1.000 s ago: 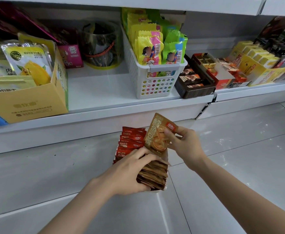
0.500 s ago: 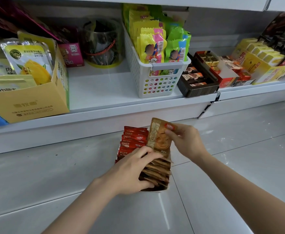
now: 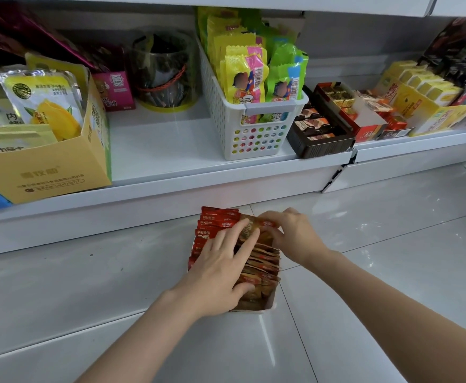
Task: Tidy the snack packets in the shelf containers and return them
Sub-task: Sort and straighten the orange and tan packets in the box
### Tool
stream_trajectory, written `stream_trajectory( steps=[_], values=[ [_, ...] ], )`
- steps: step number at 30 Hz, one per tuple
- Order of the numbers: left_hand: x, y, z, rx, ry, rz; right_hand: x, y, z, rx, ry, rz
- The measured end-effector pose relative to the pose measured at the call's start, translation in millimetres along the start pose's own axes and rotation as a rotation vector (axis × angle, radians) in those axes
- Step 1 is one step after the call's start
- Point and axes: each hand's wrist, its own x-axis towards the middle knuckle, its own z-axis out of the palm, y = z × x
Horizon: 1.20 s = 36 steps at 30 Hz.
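On the tiled floor below the shelf, the right hand, fingers pinching, has lowered the brown packet into the container while the left hand spreads its fingers across the rows, so refilling looks nearly done

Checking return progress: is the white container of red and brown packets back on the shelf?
No, the white container of packets sits on the tiled floor below the shelf.

A white perforated basket packed with yellow and green candy packets stands on a white shelf. At left, a yellow cardboard box holds dried mango pouches; behind it sit a pink carton and a clear plastic tub. A dark chocolate tray lies just beside the basket. Grey floor tiles gleam below.
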Motion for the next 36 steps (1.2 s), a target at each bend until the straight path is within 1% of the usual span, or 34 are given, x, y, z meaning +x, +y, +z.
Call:
stream_trajectory(
  steps=[1, 3, 5, 8, 11, 13, 16, 19, 21, 23, 25, 28, 31, 33, 36],
  values=[
    [0, 1, 0, 0.058, 0.015, 0.020, 1, 1, -3, 0.062, -0.002, 0.033],
    [-1, 3, 1, 0.143, 0.022, 0.088, -2, 6, -11, 0.282, 0.021, 0.125],
    [0, 2, 0, 0.161, -0.006, 0.109, -10, 12, -14, 0.380, 0.038, 0.180],
    [10, 1, -5, 0.141, -0.039, -0.002, -32, 13, -5, 0.438, -0.072, 0.156],
    [25, 4, -14, 0.129, -0.078, -0.047, -51, 10, 9, 0.588, -0.084, 0.201],
    [27, 3, -19, 0.129, -0.065, -0.029, -62, 11, 11, 0.582, -0.078, 0.207],
    [11, -9, -25, 0.058, 0.008, -0.020, -81, 14, 8, 0.487, -0.039, 0.119],
    [-12, -18, -30, -0.106, 0.222, -0.014, -98, 13, 10, 0.359, 0.123, -0.027],
    [-18, -17, -28, -0.097, 0.294, 0.021, -102, 9, 15, 0.395, 0.184, 0.000],
    [-17, -10, -24, -0.092, 0.287, 0.047, -98, 5, 22, 0.532, 0.206, 0.115],
    [-9, 0, -21, -0.102, 0.269, 0.035, -86, 0, 27, 0.646, 0.242, 0.212],
    [8, 13, -12, -0.087, 0.220, 0.025, -70, -3, 26, 0.723, 0.276, 0.283],
    [21, 19, -6, -0.112, 0.223, -0.006, -73, -3, 23, 0.698, 0.246, 0.300],
    [23, 15, -5, -0.174, 0.237, -0.033, -84, -3, 21, 0.665, 0.286, 0.285],
    [12, 4, -9, -0.306, 0.267, -0.030, -98, -6, 21, 0.516, 0.316, 0.109]
  ],
)
